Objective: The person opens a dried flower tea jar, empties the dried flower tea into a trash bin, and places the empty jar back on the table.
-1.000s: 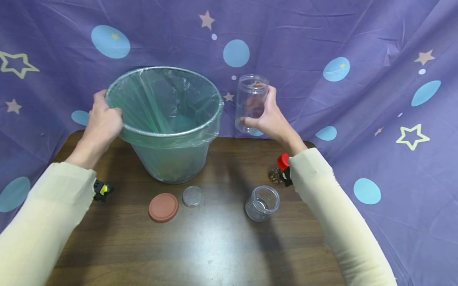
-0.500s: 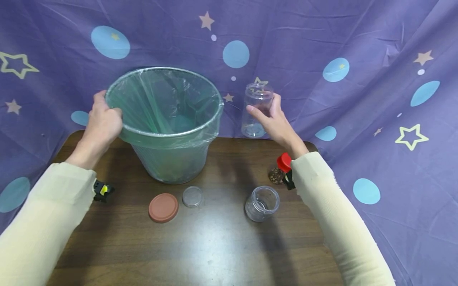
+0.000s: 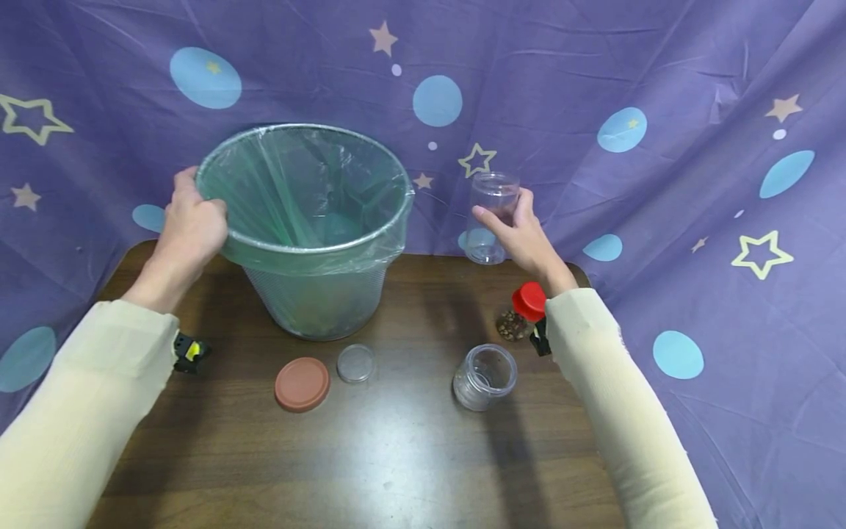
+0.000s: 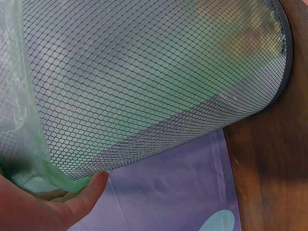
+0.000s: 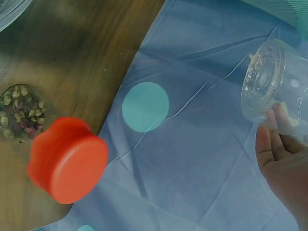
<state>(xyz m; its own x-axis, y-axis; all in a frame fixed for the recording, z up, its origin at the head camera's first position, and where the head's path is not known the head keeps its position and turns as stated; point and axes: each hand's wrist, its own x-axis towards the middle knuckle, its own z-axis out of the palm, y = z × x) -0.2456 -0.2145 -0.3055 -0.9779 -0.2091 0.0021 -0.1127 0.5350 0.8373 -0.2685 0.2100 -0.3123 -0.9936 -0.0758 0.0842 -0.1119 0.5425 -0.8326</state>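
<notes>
My left hand (image 3: 192,228) grips the left rim of a wire-mesh waste bin (image 3: 317,297) lined with a thin green bag (image 3: 370,253). In the left wrist view the thumb of that hand (image 4: 62,207) lies against the folded bag edge and the mesh (image 4: 144,77). Over the table's back edge my right hand (image 3: 529,235) holds a clear plastic jar (image 3: 487,246), roughly upright and without a lid. A few small specks cling inside the jar (image 5: 264,72) near its base in the right wrist view. The far fingers are partly seen through its wall.
A second clear jar (image 3: 485,376), lidless, stands on the wooden table (image 3: 264,470). Left of it lie a clear lid (image 3: 355,363) and a brownish-pink lid (image 3: 302,384). Near my right sleeve stands a red-capped jar (image 3: 531,300) of dried buds. Purple cloth (image 3: 529,66) hangs behind.
My right hand has moved right and down with the clear jar, away from the bin, and its thumb has shifted up the jar's side. The left hand and bin have stayed put.
</notes>
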